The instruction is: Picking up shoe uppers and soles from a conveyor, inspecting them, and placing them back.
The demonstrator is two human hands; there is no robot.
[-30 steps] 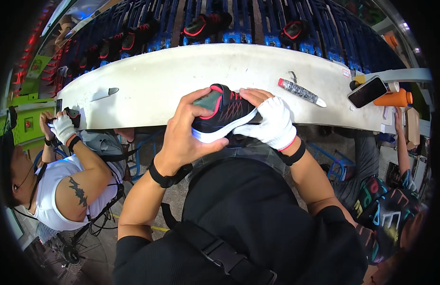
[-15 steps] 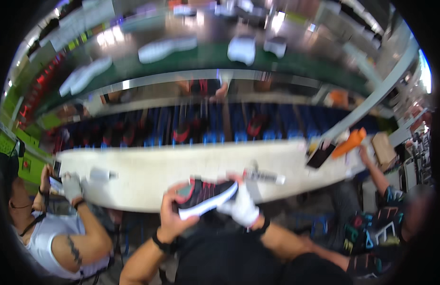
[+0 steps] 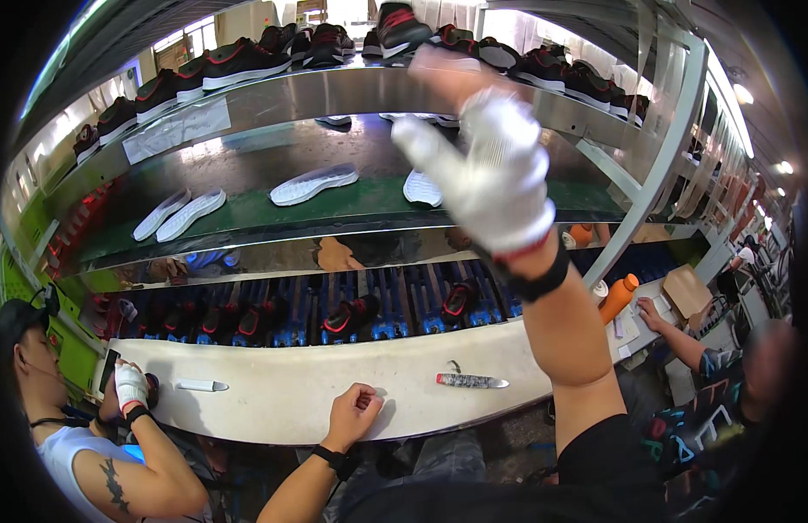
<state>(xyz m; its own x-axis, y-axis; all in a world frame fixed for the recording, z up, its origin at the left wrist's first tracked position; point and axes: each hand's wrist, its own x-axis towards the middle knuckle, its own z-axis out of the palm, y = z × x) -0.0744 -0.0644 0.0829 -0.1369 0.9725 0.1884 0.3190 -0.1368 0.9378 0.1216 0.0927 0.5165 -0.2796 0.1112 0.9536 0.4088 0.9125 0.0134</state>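
Note:
My right hand [image 3: 495,161], in a white glove with bare fingertips, is raised to the upper shelf [image 3: 334,84]. Its thumb and fingers are spread, and the fingertips are blurred. Just beyond them a black sneaker with red laces [image 3: 402,30] stands higher than the shoes around it; no grip on it shows. My bare left hand [image 3: 355,413] rests at the near edge of the white worktable [image 3: 291,383], fingers curled with nothing visible in them. To its right lies a slim tool with a red end and pale tip [image 3: 472,381].
Several black sneakers [image 3: 247,63] line the upper shelf. White soles [image 3: 313,185] lie on the green shelf below. Dark shoes [image 3: 350,315] sit on blue rollers behind the table. Co-workers flank me; a white pen [image 3: 202,385], an orange bottle [image 3: 619,296] and a grey post [image 3: 657,157] are nearby.
Both hands held a black sneaker over the table. The right hand has risen to the upper shelf, and the left has let go and lowered to the table edge. The view has tilted up.

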